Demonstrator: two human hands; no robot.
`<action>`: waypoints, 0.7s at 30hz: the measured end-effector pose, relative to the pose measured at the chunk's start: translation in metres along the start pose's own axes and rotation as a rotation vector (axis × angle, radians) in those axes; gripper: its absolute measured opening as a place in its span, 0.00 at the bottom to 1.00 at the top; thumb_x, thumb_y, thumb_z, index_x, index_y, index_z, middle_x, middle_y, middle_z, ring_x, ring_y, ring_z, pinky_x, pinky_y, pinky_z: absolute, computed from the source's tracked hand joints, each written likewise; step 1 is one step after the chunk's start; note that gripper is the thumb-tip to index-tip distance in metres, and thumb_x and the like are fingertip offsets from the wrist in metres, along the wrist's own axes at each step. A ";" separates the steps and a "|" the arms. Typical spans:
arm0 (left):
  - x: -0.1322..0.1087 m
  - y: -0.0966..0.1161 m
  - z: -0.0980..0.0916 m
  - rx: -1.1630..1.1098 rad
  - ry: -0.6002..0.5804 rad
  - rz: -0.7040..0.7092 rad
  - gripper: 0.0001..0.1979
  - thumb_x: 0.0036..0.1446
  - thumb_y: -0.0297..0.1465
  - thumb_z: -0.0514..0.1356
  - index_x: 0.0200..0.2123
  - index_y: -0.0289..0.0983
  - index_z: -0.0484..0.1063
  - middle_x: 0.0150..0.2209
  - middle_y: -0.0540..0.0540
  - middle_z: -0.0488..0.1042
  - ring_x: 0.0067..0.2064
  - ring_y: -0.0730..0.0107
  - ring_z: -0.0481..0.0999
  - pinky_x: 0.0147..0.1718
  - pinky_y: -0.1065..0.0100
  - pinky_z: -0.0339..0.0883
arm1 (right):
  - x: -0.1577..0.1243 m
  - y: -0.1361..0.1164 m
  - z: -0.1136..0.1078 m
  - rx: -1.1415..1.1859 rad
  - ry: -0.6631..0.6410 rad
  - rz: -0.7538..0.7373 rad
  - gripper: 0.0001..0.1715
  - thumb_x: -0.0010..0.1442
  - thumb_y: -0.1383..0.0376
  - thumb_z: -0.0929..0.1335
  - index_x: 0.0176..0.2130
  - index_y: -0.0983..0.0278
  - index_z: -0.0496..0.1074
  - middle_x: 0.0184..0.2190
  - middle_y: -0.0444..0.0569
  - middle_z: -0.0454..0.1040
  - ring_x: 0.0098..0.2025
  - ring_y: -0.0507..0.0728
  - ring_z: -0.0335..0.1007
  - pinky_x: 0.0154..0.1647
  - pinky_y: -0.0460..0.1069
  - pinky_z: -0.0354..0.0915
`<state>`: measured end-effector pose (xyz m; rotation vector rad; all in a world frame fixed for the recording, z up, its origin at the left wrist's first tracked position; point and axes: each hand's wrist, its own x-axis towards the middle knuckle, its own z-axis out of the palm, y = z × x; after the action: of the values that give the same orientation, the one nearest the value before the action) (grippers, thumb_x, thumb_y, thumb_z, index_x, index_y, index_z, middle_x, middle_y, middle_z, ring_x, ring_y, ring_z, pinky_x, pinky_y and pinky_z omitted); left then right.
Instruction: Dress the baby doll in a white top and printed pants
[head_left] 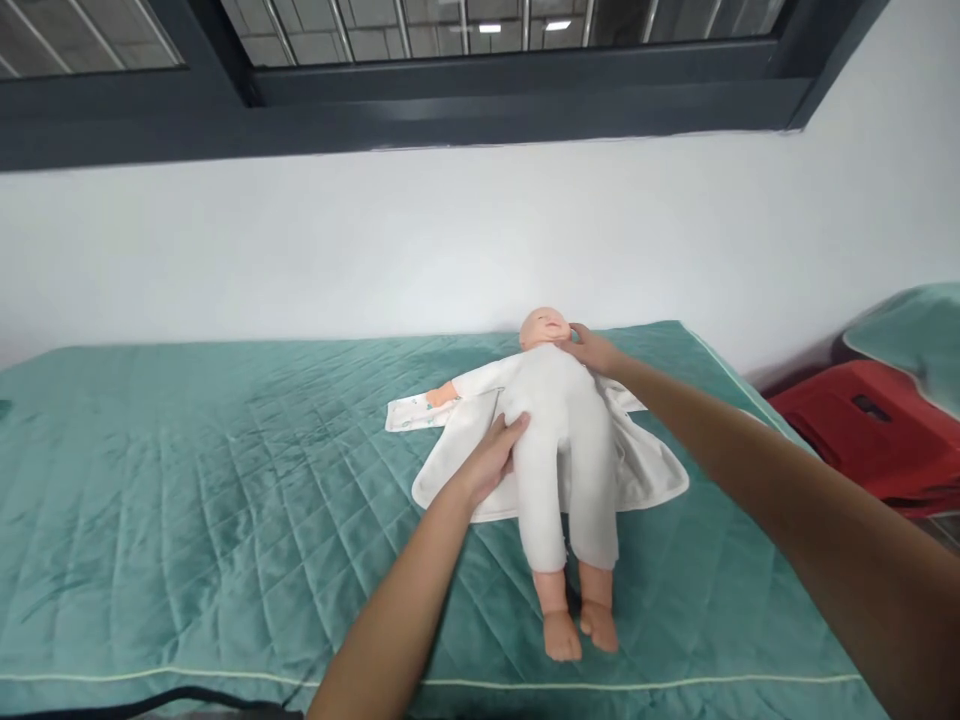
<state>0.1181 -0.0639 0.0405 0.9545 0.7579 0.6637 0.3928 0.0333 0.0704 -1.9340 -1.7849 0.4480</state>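
A baby doll (559,405) with a white cloth body lies on its back, its head toward the wall and its bare feet toward me. Spread open beneath it is a white baby jacket (457,465), with one patterned sleeve stretched out to the left beside the doll's hand. My left hand (496,455) grips the doll's side at the hip, thumb on top and the other fingers partly hidden underneath. At the doll's neck and shoulder, my right hand (592,350) is curled around, its fingers partly out of sight behind the head.
A green quilted cover (225,500) spreads under everything, with pale piping along its edges. Red folded plastic chairs (862,430) stand at the right, partly under green cloth (915,335). Behind are a white wall (300,240) and a dark window frame (450,110). A black cable (172,693) runs along the lower left.
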 end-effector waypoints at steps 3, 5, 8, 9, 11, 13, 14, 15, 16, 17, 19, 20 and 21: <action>0.000 0.004 -0.016 0.137 0.083 -0.019 0.29 0.58 0.54 0.61 0.51 0.38 0.73 0.45 0.38 0.81 0.42 0.56 0.82 0.44 0.54 0.78 | 0.001 0.002 -0.001 0.032 -0.066 0.035 0.43 0.64 0.38 0.61 0.64 0.64 0.62 0.50 0.60 0.78 0.47 0.67 0.77 0.49 0.58 0.70; 0.002 0.005 -0.026 0.256 0.288 0.098 0.27 0.59 0.53 0.59 0.48 0.38 0.74 0.39 0.40 0.80 0.38 0.58 0.81 0.39 0.55 0.78 | -0.001 0.001 -0.004 0.009 -0.009 0.047 0.44 0.63 0.38 0.62 0.63 0.66 0.62 0.50 0.61 0.77 0.50 0.69 0.74 0.53 0.60 0.67; 0.006 0.003 -0.031 0.444 0.485 0.383 0.22 0.62 0.48 0.57 0.50 0.40 0.75 0.49 0.40 0.79 0.50 0.57 0.79 0.50 0.56 0.75 | -0.013 -0.009 -0.004 0.021 0.235 0.005 0.38 0.64 0.43 0.64 0.59 0.67 0.66 0.53 0.63 0.72 0.55 0.68 0.69 0.60 0.61 0.64; 0.007 0.002 -0.031 0.508 0.476 0.456 0.21 0.63 0.47 0.57 0.51 0.41 0.76 0.53 0.41 0.77 0.55 0.57 0.77 0.56 0.56 0.71 | -0.019 -0.014 -0.001 0.066 0.314 -0.016 0.35 0.65 0.44 0.63 0.57 0.67 0.68 0.55 0.63 0.70 0.57 0.67 0.68 0.61 0.60 0.64; 0.006 -0.001 -0.028 0.620 0.417 0.541 0.20 0.65 0.44 0.56 0.53 0.43 0.77 0.59 0.43 0.74 0.63 0.59 0.71 0.65 0.56 0.62 | -0.036 -0.025 0.007 0.206 0.410 -0.030 0.29 0.66 0.47 0.62 0.53 0.66 0.70 0.56 0.62 0.69 0.58 0.64 0.67 0.61 0.59 0.64; 0.002 -0.004 -0.024 0.685 0.351 0.552 0.21 0.66 0.44 0.55 0.57 0.44 0.74 0.64 0.44 0.71 0.67 0.59 0.66 0.70 0.56 0.54 | -0.054 -0.032 0.017 0.375 0.429 -0.007 0.26 0.66 0.48 0.62 0.51 0.64 0.71 0.54 0.60 0.71 0.56 0.62 0.69 0.59 0.57 0.66; 0.000 -0.005 -0.022 0.695 0.319 0.535 0.23 0.65 0.44 0.55 0.60 0.44 0.73 0.66 0.45 0.68 0.69 0.59 0.64 0.71 0.56 0.52 | -0.063 -0.034 0.021 0.457 0.419 0.003 0.25 0.65 0.49 0.63 0.50 0.64 0.71 0.53 0.59 0.72 0.55 0.61 0.70 0.59 0.57 0.66; -0.001 -0.006 -0.021 0.697 0.289 0.515 0.25 0.65 0.44 0.56 0.62 0.44 0.70 0.68 0.45 0.66 0.70 0.58 0.62 0.72 0.56 0.50 | -0.070 -0.035 0.025 0.525 0.407 0.007 0.23 0.64 0.51 0.64 0.50 0.64 0.71 0.53 0.58 0.74 0.54 0.61 0.71 0.59 0.57 0.66; -0.003 -0.007 -0.020 0.694 0.266 0.496 0.27 0.64 0.44 0.57 0.63 0.44 0.69 0.69 0.45 0.64 0.71 0.58 0.60 0.72 0.56 0.49 | -0.077 -0.034 0.029 0.582 0.398 0.001 0.22 0.63 0.52 0.64 0.49 0.63 0.72 0.52 0.56 0.75 0.54 0.61 0.71 0.60 0.57 0.66; -0.004 -0.008 -0.019 0.689 0.250 0.481 0.28 0.63 0.45 0.58 0.64 0.44 0.68 0.69 0.46 0.62 0.71 0.57 0.59 0.72 0.56 0.49 | -0.082 -0.033 0.031 0.626 0.395 -0.012 0.21 0.62 0.54 0.64 0.48 0.63 0.73 0.52 0.55 0.75 0.55 0.60 0.71 0.61 0.57 0.65; -0.004 -0.010 -0.017 0.708 0.238 0.465 0.29 0.62 0.45 0.59 0.65 0.44 0.67 0.69 0.46 0.62 0.71 0.57 0.60 0.72 0.56 0.50 | -0.089 -0.029 0.033 0.688 0.397 -0.043 0.20 0.61 0.54 0.65 0.47 0.61 0.75 0.54 0.53 0.76 0.58 0.61 0.69 0.65 0.58 0.60; -0.003 -0.010 -0.016 0.732 0.240 0.459 0.29 0.63 0.45 0.59 0.65 0.43 0.67 0.69 0.45 0.63 0.71 0.56 0.61 0.71 0.56 0.51 | -0.090 -0.027 0.034 0.715 0.391 -0.056 0.20 0.61 0.53 0.65 0.47 0.61 0.75 0.55 0.52 0.76 0.60 0.61 0.68 0.67 0.59 0.58; -0.002 -0.011 -0.015 0.759 0.246 0.448 0.29 0.63 0.46 0.58 0.64 0.42 0.67 0.68 0.45 0.65 0.69 0.55 0.64 0.70 0.55 0.54 | -0.090 -0.025 0.034 0.743 0.377 -0.063 0.21 0.61 0.53 0.66 0.48 0.61 0.76 0.56 0.51 0.75 0.61 0.61 0.67 0.68 0.60 0.57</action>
<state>0.1064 -0.0627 0.0258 1.7931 1.0565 0.9141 0.3445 -0.0513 0.0490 -1.3242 -1.1953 0.5756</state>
